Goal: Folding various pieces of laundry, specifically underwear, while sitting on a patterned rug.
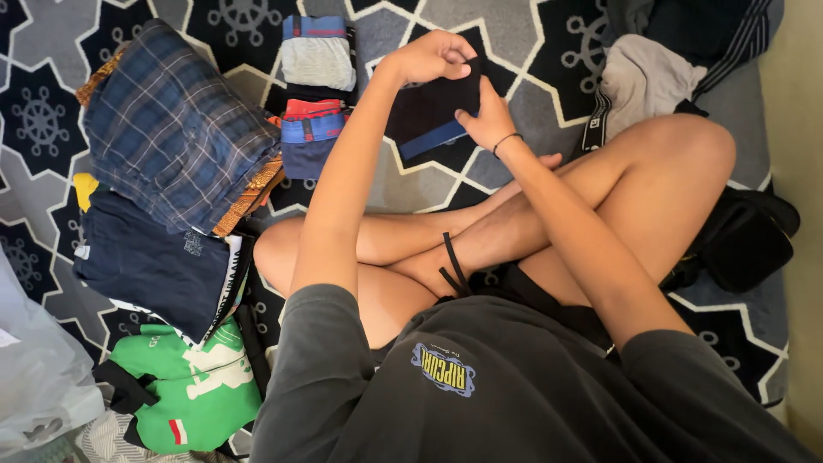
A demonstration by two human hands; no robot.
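Observation:
I sit cross-legged on a patterned rug [446,184]. My left hand [435,55] grips the top edge of a dark folded undergarment with a blue waistband [426,116] that lies on the rug in front of my legs. On the garment's right side rests my right hand [489,116], pressing down on it, with a thin black band around the wrist. Just left of the garment stand two small stacks of folded underwear: a grey and blue one [319,53] and, below it, a red and blue one [312,129].
Folded clothes are piled at the left: a blue plaid cloth [171,120], a navy garment [150,261] and a green shirt [201,390]. A clear plastic bag [34,377] lies at the lower left. Unfolded clothes [647,77] heap at the upper right, near a black bag [746,240].

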